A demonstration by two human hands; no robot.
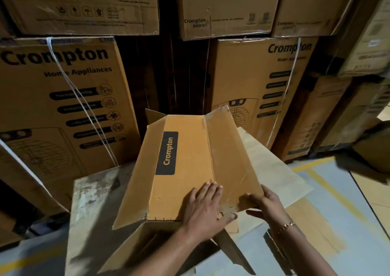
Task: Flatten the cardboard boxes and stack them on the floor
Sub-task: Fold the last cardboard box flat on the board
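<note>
An orange-brown cardboard box (185,166) with a black "Crompton" label lies on its side in the middle of the view, its end flaps loose. My left hand (205,206) lies flat on its top panel near the near edge, fingers straight. My right hand (264,202) grips the near corner of the box's right-hand flap, thumb on top and fingers underneath. Under and beside the box lie flattened cardboard sheets (276,170) on the floor.
A worn grey-brown box (92,204) stands under the held box at the left. Tall stacked Crompton cartons (63,98) with white straps form a wall behind. The grey floor with yellow lines (337,193) lies at the right, with more cardboard (371,155).
</note>
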